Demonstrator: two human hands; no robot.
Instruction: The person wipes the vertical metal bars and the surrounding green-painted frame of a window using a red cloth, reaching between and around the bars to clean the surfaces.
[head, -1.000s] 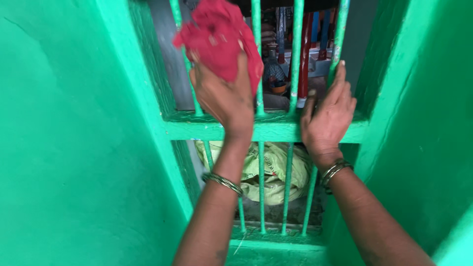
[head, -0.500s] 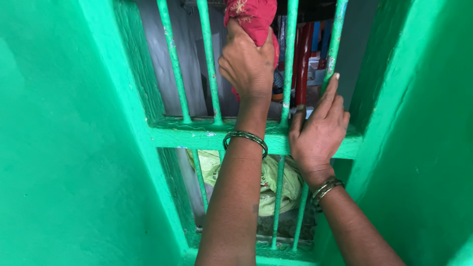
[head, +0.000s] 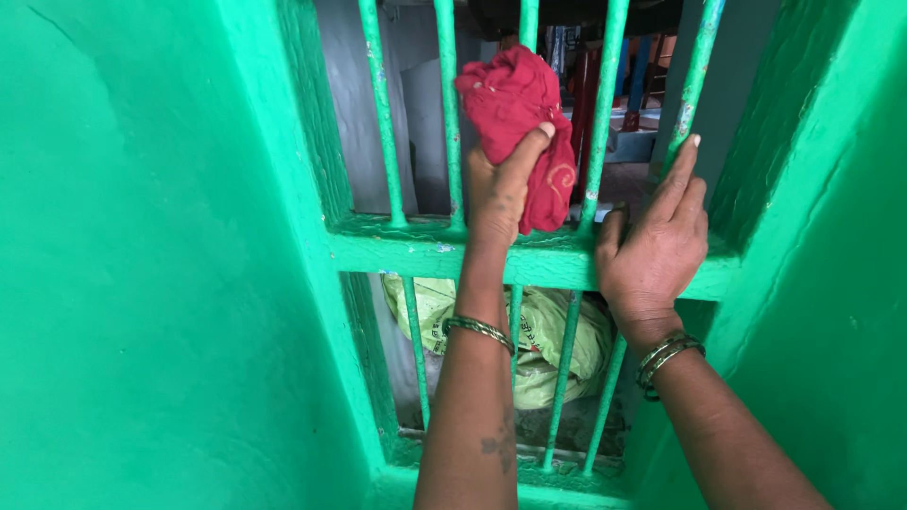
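Observation:
My left hand (head: 499,189) grips a crumpled red cloth (head: 515,104) and presses it against one of the green vertical window bars (head: 450,113), just above the green crossbar (head: 416,253). My right hand (head: 654,241) rests flat on the crossbar at the right, its fingers spread and pointing up along the rightmost bar (head: 688,104). Both wrists wear metal bangles.
A green painted wall (head: 142,283) fills the left side and a green window reveal (head: 822,236) the right. Behind the lower bars lies a crumpled yellow-green sack (head: 543,340). Beyond the upper bars are a grey wall and red and blue objects.
My left hand brought the red cloth up high along the bars, then back down to just above the crossbar. My right hand stayed on the crossbar.

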